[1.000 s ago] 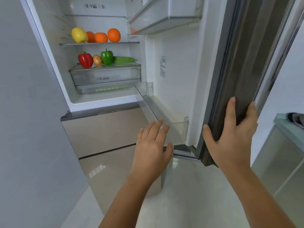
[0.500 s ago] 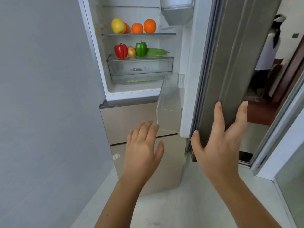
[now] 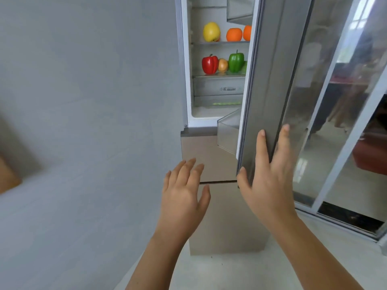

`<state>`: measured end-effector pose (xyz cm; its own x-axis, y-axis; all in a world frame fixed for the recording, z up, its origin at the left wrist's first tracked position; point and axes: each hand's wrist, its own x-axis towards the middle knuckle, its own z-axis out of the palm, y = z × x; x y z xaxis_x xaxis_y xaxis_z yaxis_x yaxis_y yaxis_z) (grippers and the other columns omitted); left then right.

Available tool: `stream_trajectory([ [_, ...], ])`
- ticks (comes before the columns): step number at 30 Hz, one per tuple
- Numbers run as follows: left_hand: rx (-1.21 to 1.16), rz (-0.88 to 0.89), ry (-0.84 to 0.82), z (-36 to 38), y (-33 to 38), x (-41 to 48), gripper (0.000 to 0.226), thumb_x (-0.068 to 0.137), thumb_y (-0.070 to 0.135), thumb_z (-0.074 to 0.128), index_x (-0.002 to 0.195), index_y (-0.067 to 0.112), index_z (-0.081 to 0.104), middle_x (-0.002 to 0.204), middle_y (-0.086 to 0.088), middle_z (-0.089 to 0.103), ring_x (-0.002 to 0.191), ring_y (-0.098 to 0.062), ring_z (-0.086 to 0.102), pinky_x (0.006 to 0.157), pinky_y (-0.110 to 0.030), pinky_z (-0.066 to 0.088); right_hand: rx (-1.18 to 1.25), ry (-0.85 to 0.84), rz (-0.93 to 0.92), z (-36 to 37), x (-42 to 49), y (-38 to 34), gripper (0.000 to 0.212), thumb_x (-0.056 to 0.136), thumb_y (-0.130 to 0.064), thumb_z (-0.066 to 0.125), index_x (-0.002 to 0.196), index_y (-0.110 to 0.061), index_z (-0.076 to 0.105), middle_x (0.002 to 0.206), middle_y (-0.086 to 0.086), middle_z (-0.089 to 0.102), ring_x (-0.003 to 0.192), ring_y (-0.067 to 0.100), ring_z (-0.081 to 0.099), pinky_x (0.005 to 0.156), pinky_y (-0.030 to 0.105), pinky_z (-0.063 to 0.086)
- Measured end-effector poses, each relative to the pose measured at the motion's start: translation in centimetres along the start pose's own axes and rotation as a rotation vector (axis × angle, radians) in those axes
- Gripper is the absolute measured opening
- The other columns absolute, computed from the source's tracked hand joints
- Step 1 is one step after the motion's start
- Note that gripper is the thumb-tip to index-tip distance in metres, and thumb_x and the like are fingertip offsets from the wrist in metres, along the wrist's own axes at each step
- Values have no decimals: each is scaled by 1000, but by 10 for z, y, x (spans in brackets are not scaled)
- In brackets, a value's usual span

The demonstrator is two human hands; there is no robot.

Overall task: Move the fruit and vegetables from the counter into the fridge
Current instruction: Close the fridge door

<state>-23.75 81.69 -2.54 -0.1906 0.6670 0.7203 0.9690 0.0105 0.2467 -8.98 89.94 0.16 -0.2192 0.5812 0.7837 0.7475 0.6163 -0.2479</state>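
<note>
The fridge door [image 3: 266, 84] stands partly swung in over the fridge's open compartment. My right hand [image 3: 267, 176] presses flat on the door's outer edge, fingers straight. My left hand [image 3: 184, 195] hovers open in front of the beige lower drawers [image 3: 199, 155], holding nothing. Inside, the upper shelf carries a yellow apple [image 3: 211, 32] and oranges [image 3: 234, 34]. On the shelf below stand a red pepper [image 3: 210, 64], an onion [image 3: 223, 65] and a green pepper [image 3: 236, 60]. The door hides the shelves' right part.
A grey wall [image 3: 88, 101] fills the left side. A clear door bin [image 3: 228, 135] sticks out at the door's bottom. Glass sliding panels with a white frame [image 3: 343, 126] stand to the right, above a pale floor [image 3: 219, 273].
The door has swung further toward the fridge body with my right hand pressing on it, covering more of the shelves. My left hand stays open below.
</note>
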Motion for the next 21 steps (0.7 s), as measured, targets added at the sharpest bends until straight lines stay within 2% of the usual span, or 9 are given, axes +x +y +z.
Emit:
stream_trajectory([
  [7, 30, -2, 49, 5, -40, 19, 40, 83, 29, 44, 116, 9, 55, 121, -13, 59, 113, -33, 53, 88, -52, 47, 15, -91, -112, 51, 34, -21, 76, 75, -16, 63, 142, -7, 28, 148, 29, 15, 132, 47, 22, 100, 61, 34],
  [15, 78, -34, 39, 40, -90, 70, 43, 84, 30, 41, 115, 6, 60, 123, -14, 59, 114, -34, 54, 89, -54, 46, 91, -155, -258, 122, 88, -22, 76, 80, -23, 64, 143, -24, 23, 152, 23, 9, 137, 44, 11, 102, 62, 20],
  [18, 96, -45, 24, 57, -107, 91, 44, 84, 30, 41, 115, 5, 60, 123, -14, 59, 114, -34, 54, 88, -54, 46, 99, -173, -256, 149, 111, -17, 78, 80, -24, 64, 144, -25, 20, 152, 22, 8, 137, 43, 10, 103, 62, 20],
  [21, 111, -56, 30, 73, -124, 115, 42, 83, 29, 42, 113, 6, 60, 121, -14, 60, 113, -33, 55, 89, -54, 46, 89, -185, -258, 177, 135, -12, 75, 79, -24, 64, 143, -23, 25, 152, 22, 11, 137, 44, 12, 102, 62, 22],
])
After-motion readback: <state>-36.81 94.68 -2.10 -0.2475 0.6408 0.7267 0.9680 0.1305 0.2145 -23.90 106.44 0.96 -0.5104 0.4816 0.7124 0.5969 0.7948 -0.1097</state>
